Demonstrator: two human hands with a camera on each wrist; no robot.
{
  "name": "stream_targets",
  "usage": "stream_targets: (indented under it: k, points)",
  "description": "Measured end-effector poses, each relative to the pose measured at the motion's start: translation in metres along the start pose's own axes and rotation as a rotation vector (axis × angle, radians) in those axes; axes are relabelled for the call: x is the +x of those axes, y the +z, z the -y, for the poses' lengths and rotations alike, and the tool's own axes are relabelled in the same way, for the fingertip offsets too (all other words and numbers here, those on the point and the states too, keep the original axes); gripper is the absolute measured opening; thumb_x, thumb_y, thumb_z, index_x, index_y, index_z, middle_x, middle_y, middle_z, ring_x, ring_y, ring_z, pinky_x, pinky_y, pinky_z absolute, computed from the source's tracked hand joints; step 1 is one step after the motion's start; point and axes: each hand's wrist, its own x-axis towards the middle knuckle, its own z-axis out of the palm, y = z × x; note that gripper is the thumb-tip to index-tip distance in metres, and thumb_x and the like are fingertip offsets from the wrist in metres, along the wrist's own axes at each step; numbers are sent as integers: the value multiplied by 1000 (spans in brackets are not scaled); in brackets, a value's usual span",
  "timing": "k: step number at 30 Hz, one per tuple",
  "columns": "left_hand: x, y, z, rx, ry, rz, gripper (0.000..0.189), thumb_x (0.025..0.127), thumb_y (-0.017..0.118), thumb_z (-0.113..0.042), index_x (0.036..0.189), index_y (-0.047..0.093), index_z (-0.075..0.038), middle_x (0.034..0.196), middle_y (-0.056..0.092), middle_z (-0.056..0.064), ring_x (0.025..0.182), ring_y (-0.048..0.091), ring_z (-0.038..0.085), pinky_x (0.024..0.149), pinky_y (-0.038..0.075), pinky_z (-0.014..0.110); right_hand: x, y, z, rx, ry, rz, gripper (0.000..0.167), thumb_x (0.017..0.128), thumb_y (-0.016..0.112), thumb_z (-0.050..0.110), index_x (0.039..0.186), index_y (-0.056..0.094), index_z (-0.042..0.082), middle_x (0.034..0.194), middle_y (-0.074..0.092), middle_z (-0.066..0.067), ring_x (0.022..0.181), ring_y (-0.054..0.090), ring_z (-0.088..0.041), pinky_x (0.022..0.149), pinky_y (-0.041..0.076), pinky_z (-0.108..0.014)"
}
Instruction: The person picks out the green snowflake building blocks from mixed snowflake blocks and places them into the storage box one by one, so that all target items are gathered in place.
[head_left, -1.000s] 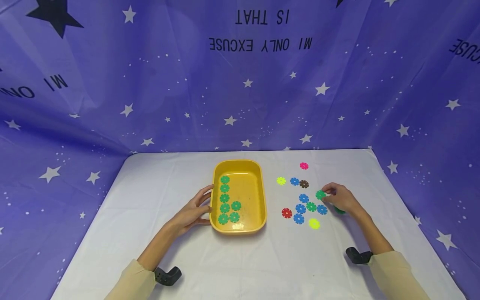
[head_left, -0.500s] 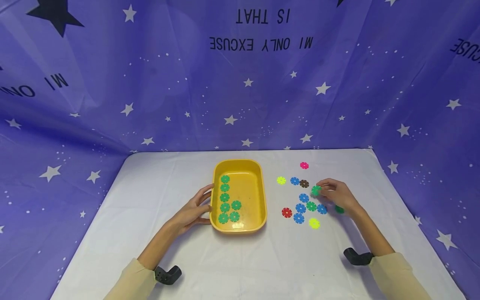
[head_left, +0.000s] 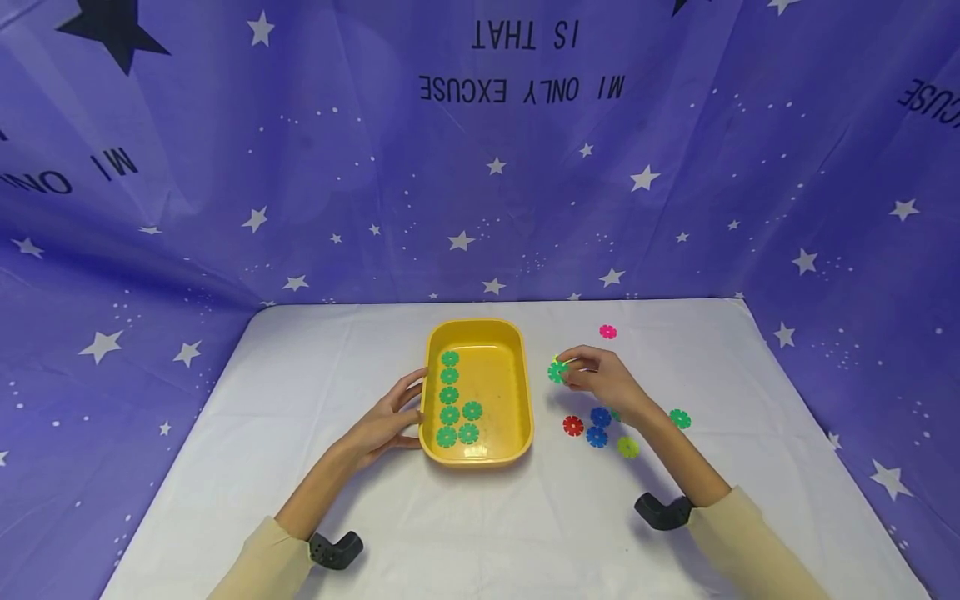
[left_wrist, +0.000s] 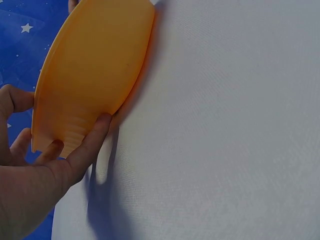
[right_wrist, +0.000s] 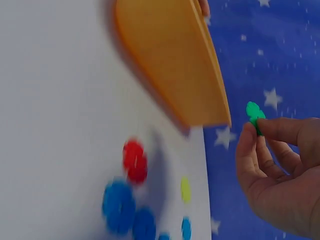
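- Purple cloth (head_left: 480,217) hangs at the back and on both sides, with white stars, little dots and black words that look upside down.
- White cloth (head_left: 420,533) covers the table.
- The yellow tray (head_left: 480,463) sits flat on the table, near the middle, with its long sides going away from the person.
- Seven green discs (head_left: 449,396) lie in the tray. Five make a line by its left side. Two more are next to the near end of that line.
- The left hand (head_left: 386,425) holds the left side of the tray. Its fingers are spread and bent, and they touch the side and the edge.
- The right hand (head_left: 603,379) pinches one green disc (head_left: 556,372) with its fingertips. The disc is up above the table, to the right of the tray, near it but not touching it.
- A bit of a yellow disc (head_left: 556,359) peeks out behind the pinched one.
- A red disc (head_left: 573,426) lies on the table next to two blue discs (head_left: 597,437).
- Close to the blue ones is a bright yellow-green disc (head_left: 628,447).
- One loose green disc (head_left: 680,418) lies to the right of the arm.
- A pink disc (head_left: 608,332) lies farther back.
- Both arms have tan sleeves (head_left: 262,554) and black wrist gadgets (head_left: 336,551).
- From the right wrist, the discs on the table look blurry.
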Motion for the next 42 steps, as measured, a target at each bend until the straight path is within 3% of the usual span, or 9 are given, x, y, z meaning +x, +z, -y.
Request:
stream_targets:
  k: [7,17,23,28,34,42]
  points:
    - [0,0,1,4,-10,-7,82,90,53,4,159,20,-24,164,13,12,132,41,45,86,54,57,14,41,23,90,-7,70,30,94,63,1,124,63,-2,103,66,-16,105,61,-46,90,55,-42]
    - [0,0,2,18,0,-4,82,89,54,2,160,19,-22,164,13,14,130,43,45,85,55,56,33,92,35,76,-19,111,29,90,59,-7,118,65,-2,96,64,-14,98,60,-45,89,56,-45]
    - [1,-1,2,12,-2,-12,82,89,54,2,159,21,-24,164,13,12,131,42,45,85,55,56,45,116,37,-35,13,66,30,86,59,-7,114,68,1,92,65,-10,82,63,-29,76,57,-35]
    - [2,-1,1,-6,4,8,82,89,53,3,160,19,-22,164,11,15,136,36,48,86,54,57,57,131,31,-131,46,35,33,84,57,-6,113,69,2,84,64,-6,70,56,-16,60,46,-23]
    - [2,-1,2,-14,-2,17,82,89,52,4,160,19,-21,164,10,14,137,34,49,87,53,58,62,142,26,-225,134,15,31,88,54,-4,112,70,6,77,60,-3,61,50,-14,51,40,-22]
    - [0,-1,1,-10,-3,10,83,88,52,4,160,19,-21,165,10,14,136,34,49,87,54,57,66,146,20,-359,127,-6,27,92,51,-2,109,71,6,83,61,-6,63,48,-16,52,38,-23]
